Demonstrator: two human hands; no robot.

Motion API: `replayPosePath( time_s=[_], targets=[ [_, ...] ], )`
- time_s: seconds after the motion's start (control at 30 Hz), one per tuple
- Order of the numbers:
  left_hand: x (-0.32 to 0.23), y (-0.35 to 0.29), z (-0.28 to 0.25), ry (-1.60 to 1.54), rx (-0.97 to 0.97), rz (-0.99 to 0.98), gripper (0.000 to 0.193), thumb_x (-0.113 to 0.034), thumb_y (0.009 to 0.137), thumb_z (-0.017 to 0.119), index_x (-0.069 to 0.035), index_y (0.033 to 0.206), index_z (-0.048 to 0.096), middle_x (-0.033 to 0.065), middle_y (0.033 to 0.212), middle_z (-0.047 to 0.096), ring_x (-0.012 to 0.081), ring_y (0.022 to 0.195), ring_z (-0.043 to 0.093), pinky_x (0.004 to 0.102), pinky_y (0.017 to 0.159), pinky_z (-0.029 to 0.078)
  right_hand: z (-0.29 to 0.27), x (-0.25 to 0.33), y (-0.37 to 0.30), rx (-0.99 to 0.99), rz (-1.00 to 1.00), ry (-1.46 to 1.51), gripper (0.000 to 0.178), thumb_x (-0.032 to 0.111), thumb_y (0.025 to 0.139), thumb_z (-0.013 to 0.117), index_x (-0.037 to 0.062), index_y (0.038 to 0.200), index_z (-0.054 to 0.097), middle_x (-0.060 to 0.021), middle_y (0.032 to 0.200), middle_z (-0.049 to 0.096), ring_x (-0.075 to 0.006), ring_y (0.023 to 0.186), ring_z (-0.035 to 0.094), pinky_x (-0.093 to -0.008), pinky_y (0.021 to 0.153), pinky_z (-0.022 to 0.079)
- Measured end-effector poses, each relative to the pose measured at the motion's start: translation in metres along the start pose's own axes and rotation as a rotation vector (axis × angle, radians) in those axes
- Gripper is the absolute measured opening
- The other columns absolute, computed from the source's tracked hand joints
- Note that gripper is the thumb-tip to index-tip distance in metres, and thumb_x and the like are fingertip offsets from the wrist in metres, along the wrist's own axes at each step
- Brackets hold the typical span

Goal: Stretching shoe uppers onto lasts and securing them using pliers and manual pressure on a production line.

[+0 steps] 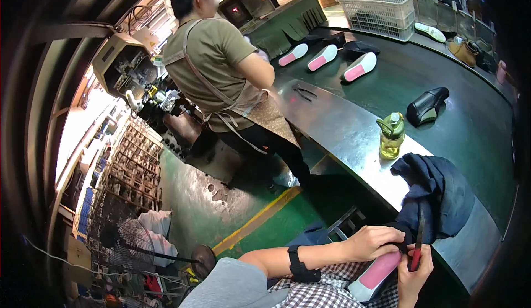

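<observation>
Low in front of me, a shoe upper with a pink-and-white bottom [380,272] lies bottom up over my checked apron. My left hand [371,244] is closed on its dark end, fingers bent over the edge. Close beside it, my right hand [417,270] is wrapped round a red-handled pointed tool [416,257], its dark metal tip pointing up and away from me. Whether the tool is pliers or a blade does not show clearly. Just beyond the tip, a dark blue cloth [434,192] lies bunched on the bench edge.
A green bottle [391,136] stands on the metal bench strip [343,114], near a black shoe [427,106]. Farther off are several pink-bottomed shoe uppers [359,68], pincers [305,93] and a white crate [379,13]. A co-worker [221,70] stands at left, near a fan [119,230].
</observation>
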State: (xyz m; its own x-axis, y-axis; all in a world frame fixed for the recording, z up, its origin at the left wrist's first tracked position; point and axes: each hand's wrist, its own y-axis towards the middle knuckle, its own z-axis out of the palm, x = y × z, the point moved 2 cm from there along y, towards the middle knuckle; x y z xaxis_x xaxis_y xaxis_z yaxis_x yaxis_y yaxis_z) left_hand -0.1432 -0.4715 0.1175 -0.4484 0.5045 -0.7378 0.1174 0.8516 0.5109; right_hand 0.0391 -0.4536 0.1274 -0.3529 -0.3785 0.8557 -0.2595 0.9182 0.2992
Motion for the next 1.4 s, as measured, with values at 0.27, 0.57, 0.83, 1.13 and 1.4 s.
replayPosePath(
  time_s=[0.27, 0.57, 0.83, 1.13, 1.4],
  targets=[
    [0.006, 0.001, 0.006, 0.062, 0.105, -0.07, 0.021, -0.007, 0.084, 0.071, 0.003, 0.101, 0.066, 0.0165, 0.101, 0.07, 0.0296, 0.095, 0.07, 0.0375, 0.08, 0.057, -0.004, 0.0, 0.011, 0.014, -0.071, -0.026, 0.021, -0.009, 0.069, 0.06, -0.0002, 0.087, 0.054, -0.0111, 0.079, 0.056, -0.0273, 0.07, 0.057, -0.0346, 0.066, 0.045],
    [-0.001, -0.005, -0.009, -0.05, 0.18, -0.138, 0.034, 0.0, 0.085, 0.065, 0.001, 0.119, 0.066, 0.0192, 0.123, 0.061, 0.0342, 0.105, 0.066, 0.0375, 0.085, 0.056, -0.007, -0.009, 0.015, 0.036, -0.016, 0.038, 0.022, -0.002, 0.065, 0.064, 0.0004, 0.085, 0.054, -0.0117, 0.08, 0.058, -0.0265, 0.071, 0.059, -0.0343, 0.067, 0.046],
    [0.006, -0.011, -0.007, 0.014, 0.114, -0.023, 0.033, 0.004, 0.078, 0.068, 0.001, 0.111, 0.067, 0.0215, 0.118, 0.066, 0.0336, 0.099, 0.069, 0.0365, 0.081, 0.057, -0.007, -0.007, 0.02, 0.05, -0.044, 0.034, 0.024, 0.0, 0.062, 0.066, 0.0016, 0.082, 0.054, -0.0109, 0.079, 0.059, -0.0265, 0.068, 0.059, -0.0347, 0.064, 0.047],
    [-0.01, 0.007, -0.024, 0.009, 0.255, -0.095, 0.034, 0.005, 0.081, 0.066, -0.002, 0.114, 0.067, 0.0184, 0.121, 0.066, 0.0313, 0.1, 0.069, 0.0352, 0.083, 0.058, -0.007, -0.011, 0.023, 0.03, -0.111, 0.053, 0.024, 0.002, 0.06, 0.068, 0.0027, 0.079, 0.053, -0.0109, 0.076, 0.061, -0.0271, 0.066, 0.059, -0.0353, 0.062, 0.047],
    [-0.018, 0.019, -0.026, 0.109, 0.397, -0.077, 0.037, 0.001, 0.077, 0.069, -0.002, 0.113, 0.063, 0.0187, 0.122, 0.064, 0.0322, 0.101, 0.068, 0.0363, 0.081, 0.058, -0.013, -0.008, 0.022, 0.046, -0.07, 0.032, 0.024, 0.004, 0.061, 0.069, 0.0019, 0.08, 0.054, -0.0103, 0.076, 0.059, -0.026, 0.065, 0.059, -0.035, 0.06, 0.046]
  ],
)
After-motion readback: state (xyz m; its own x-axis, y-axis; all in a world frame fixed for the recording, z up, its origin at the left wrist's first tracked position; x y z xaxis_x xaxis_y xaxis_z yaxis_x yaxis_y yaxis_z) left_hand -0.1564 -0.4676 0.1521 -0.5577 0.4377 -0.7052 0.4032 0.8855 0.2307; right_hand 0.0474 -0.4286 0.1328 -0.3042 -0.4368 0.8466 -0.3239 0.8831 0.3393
